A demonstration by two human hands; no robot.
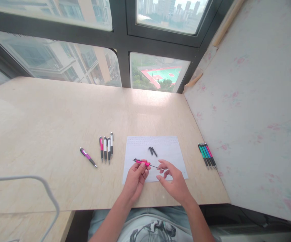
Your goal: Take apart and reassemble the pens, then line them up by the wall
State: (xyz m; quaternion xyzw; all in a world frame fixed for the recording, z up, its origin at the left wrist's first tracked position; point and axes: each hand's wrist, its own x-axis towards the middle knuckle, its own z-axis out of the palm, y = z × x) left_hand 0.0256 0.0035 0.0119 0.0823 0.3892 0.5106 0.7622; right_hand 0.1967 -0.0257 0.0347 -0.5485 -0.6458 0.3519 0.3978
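Note:
My left hand (135, 180) is closed around a pink ballpoint pen barrel (142, 162), holding it above the sheet of paper (132, 151). The pen's black clip end points left, and a thin refill (153, 166) sticks out of its right end. Close to the refill's tip is my right hand (175, 183), thumb and fingers apart and curved; whether a fingertip touches the refill is hard to make out. On the paper, just beyond the pen, lie a longer black pen part (154, 152) and a shorter black piece (150, 151).
To the left lie a purple pen (88, 157) and a row with a pink pen (101, 148) and several white pens (105, 150). Several coloured pens (207, 156) lie by the right wall (256, 134). A grey cable (46, 188) arches across the lower left.

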